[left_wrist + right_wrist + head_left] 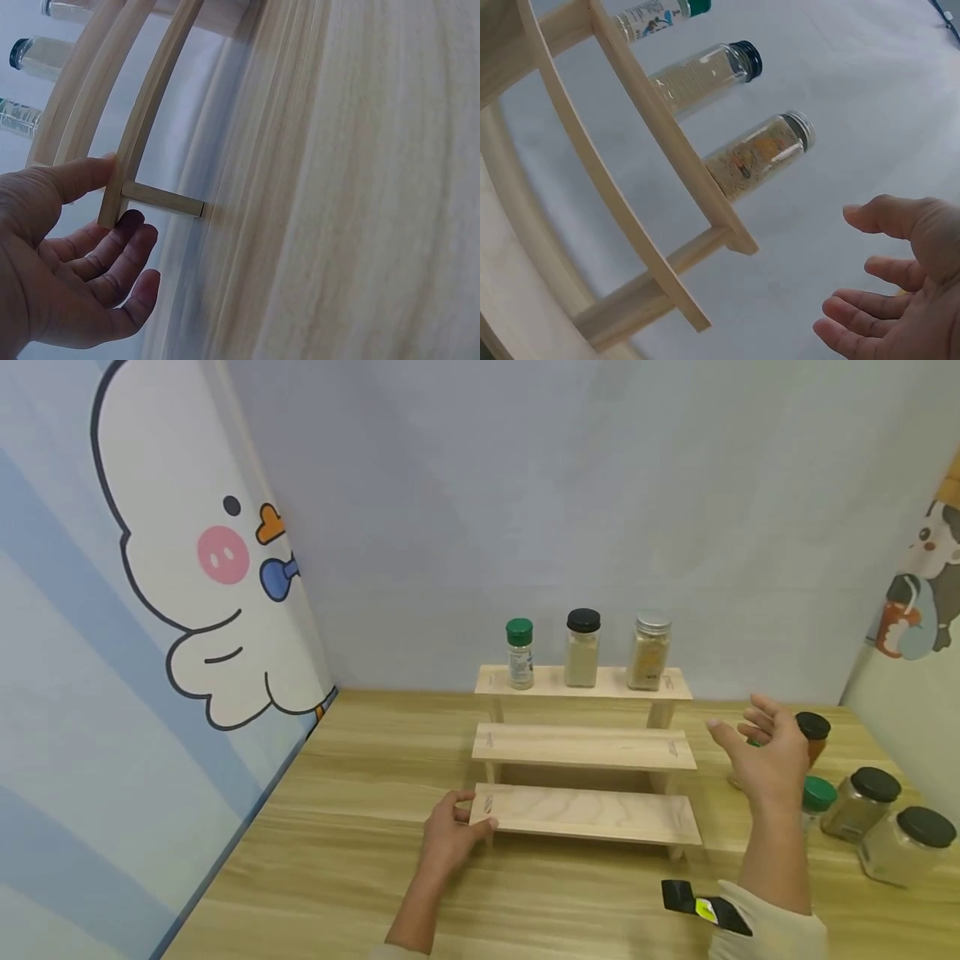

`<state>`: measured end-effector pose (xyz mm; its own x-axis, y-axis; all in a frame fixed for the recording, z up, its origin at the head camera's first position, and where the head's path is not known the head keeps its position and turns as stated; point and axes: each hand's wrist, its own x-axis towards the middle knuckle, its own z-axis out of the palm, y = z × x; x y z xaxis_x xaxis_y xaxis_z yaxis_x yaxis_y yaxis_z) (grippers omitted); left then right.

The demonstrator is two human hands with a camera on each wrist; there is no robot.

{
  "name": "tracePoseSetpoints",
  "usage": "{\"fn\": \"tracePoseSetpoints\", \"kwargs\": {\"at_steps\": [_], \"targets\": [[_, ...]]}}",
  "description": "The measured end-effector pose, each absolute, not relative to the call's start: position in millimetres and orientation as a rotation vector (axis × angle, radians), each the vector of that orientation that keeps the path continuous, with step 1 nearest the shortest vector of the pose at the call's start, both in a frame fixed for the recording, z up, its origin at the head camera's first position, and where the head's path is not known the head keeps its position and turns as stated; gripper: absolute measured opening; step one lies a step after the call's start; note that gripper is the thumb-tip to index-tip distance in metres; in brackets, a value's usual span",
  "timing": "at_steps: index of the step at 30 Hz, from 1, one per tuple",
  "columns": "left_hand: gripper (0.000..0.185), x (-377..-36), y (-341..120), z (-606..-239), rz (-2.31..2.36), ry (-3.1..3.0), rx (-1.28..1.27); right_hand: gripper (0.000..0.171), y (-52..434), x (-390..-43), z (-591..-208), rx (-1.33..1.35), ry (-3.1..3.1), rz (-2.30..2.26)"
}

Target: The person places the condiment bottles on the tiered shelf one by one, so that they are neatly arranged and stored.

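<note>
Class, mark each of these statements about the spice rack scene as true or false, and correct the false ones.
1. Three jars stand on the top shelf of the wooden rack. True.
2. The left hand grips the left end of the lowest shelf. True.
3. The right hand is holding a jar. False: it is open in the air, fingers spread, holding nothing.
4. The middle shelf is full of jars. False: no jar stands on it.
5. The middle jar on the top shelf has a black lid. True.
6. The loose jars on the table stand left of the rack. False: they stand to its right.
</note>
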<state>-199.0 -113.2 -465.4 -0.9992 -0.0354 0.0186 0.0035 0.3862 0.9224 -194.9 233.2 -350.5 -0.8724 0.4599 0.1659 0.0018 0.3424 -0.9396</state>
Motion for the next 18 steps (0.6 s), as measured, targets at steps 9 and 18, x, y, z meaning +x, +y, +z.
{"fn": "tracePoseSetpoints", "kwargs": {"at_steps": [9, 18], "targets": [[0.057, -199.2, -112.8, -465.6, -1.731, -2.569, -0.008, 0.068, 258.9, -170.4, -373.9, -0.393, -2.266, 1.499], [0.057, -199.0, -113.4, -466.3, -1.731, -2.571, -0.001, 0.069, 278.6, -156.7, -391.0, -0.259, -2.406, 1.369]]}}
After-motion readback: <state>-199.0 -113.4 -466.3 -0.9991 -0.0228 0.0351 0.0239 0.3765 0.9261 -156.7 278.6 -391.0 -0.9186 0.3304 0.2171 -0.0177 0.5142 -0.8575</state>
